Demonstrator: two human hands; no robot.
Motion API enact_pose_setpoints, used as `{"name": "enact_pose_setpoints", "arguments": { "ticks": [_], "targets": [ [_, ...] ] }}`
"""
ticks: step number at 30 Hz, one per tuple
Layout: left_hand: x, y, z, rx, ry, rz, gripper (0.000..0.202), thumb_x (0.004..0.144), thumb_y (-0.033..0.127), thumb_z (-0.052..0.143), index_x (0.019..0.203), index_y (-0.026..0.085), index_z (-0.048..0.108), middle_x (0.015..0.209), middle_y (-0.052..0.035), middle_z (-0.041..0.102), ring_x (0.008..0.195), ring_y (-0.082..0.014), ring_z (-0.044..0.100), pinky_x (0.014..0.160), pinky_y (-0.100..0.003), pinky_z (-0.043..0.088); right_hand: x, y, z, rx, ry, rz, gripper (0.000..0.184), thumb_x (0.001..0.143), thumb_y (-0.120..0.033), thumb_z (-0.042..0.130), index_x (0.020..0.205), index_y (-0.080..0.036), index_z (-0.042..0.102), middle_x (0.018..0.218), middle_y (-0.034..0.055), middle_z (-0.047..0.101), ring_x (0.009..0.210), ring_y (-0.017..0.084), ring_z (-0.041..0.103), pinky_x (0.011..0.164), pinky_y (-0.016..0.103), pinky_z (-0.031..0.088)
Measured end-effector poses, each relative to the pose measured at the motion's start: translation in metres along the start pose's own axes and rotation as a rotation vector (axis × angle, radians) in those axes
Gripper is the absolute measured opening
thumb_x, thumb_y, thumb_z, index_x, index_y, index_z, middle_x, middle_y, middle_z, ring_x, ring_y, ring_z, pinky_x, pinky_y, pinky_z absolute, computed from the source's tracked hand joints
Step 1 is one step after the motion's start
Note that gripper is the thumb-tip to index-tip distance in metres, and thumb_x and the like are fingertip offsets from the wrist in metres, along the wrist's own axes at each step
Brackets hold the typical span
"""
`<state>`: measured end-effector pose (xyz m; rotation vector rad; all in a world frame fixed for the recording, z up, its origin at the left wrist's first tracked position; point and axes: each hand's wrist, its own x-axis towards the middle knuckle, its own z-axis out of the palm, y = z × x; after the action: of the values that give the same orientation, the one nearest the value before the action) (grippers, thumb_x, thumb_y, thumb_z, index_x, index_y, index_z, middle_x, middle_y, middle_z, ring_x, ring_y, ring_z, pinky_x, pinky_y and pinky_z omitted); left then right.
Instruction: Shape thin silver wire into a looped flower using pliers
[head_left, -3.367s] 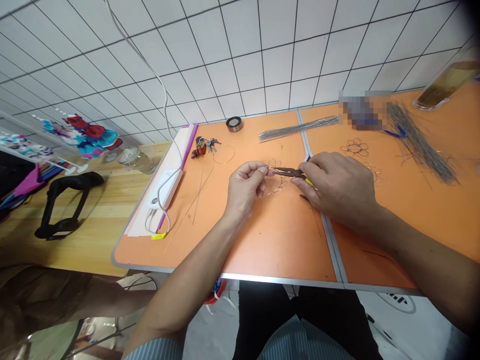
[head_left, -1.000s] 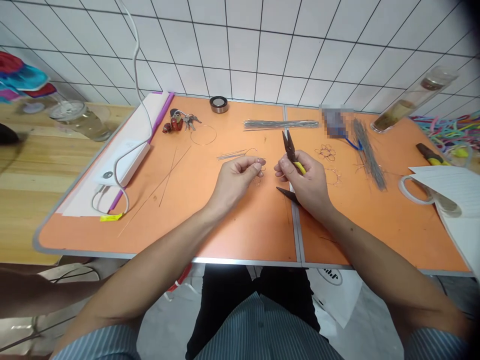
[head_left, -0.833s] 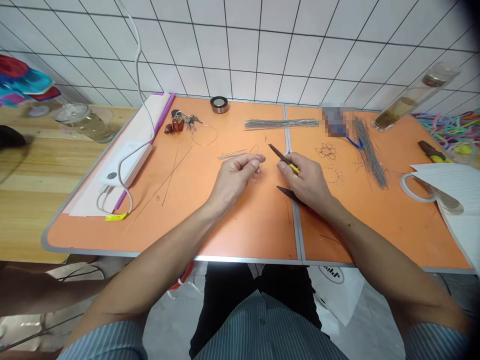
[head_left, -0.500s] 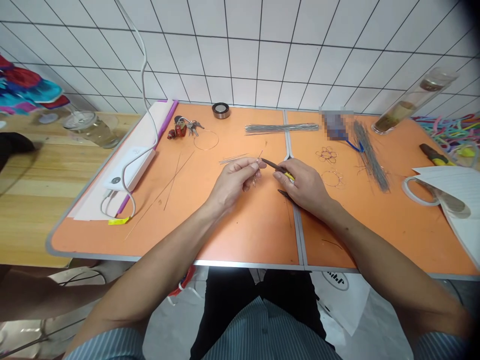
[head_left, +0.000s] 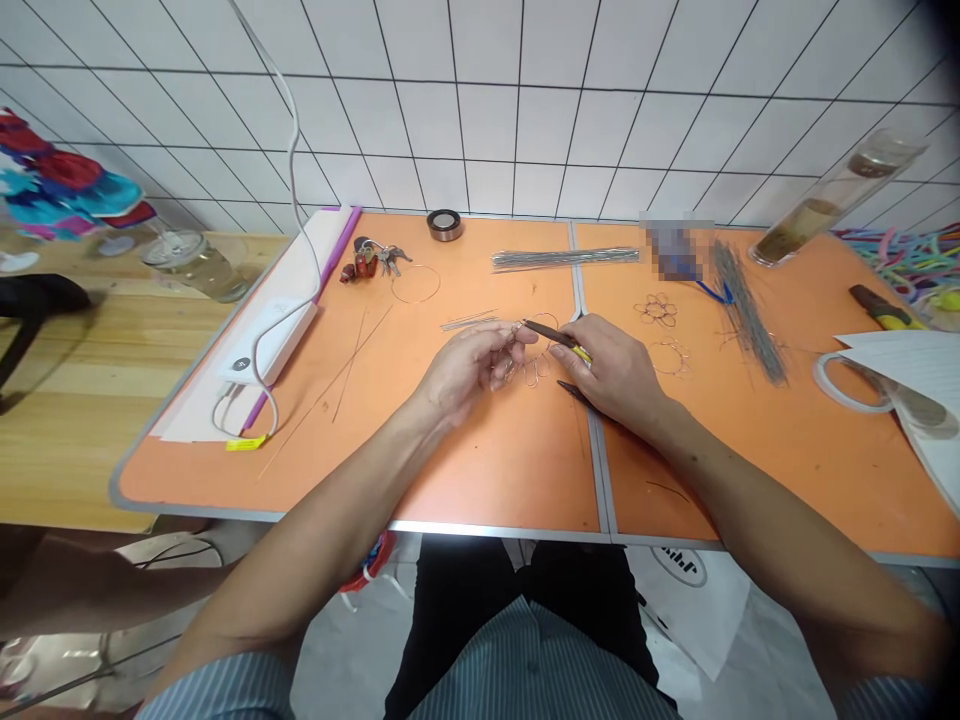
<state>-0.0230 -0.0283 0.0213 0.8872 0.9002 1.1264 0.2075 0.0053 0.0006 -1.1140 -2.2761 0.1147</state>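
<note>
In the head view, my left hand (head_left: 484,360) pinches a thin wire bent into loops (head_left: 536,372); the fingers hide part of it. My right hand (head_left: 619,365) is wrapped round a pair of pliers (head_left: 547,331) with dark slim jaws and a bit of yellow on the handle. The jaw tips meet the wire at my left fingertips. A dark pointed end (head_left: 574,391) sticks out below my right hand; what it belongs to is hidden. Just right of that hand lie a flower-shaped wire piece (head_left: 657,310) and a wire ring (head_left: 670,357).
Behind my hands lies a bundle of straight wires (head_left: 566,260); another bundle (head_left: 748,312) is to the right. Tape (head_left: 445,225), keys (head_left: 388,260), a white power strip (head_left: 270,343), scissors (head_left: 847,385) and a slanting glass tube (head_left: 836,200) surround the orange table (head_left: 480,480).
The looped wire has turned in my left fingers, and more loops now show between my hands. The pliers stay at the left fingertips. The whole view has shifted slightly.
</note>
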Motion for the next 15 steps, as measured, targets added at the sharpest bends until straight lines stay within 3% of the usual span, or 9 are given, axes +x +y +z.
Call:
{"name": "enact_pose_setpoints", "arguments": {
  "ticks": [15],
  "targets": [
    [-0.002,0.0035,-0.0002,-0.098,-0.017,-0.085,0.018,0.089,0.032,0.075,0.087,0.014,0.077,0.079,-0.0019,0.063,0.057,-0.0077,0.046,0.048,-0.022,0.034,0.0003,-0.0001,-0.0025,-0.068,0.046,-0.06,0.025,0.114,-0.04,0.055,0.108,-0.023,0.071,0.103,0.0111,0.078,0.095,0.028,0.071,0.077,0.04,0.048]
  ]
}}
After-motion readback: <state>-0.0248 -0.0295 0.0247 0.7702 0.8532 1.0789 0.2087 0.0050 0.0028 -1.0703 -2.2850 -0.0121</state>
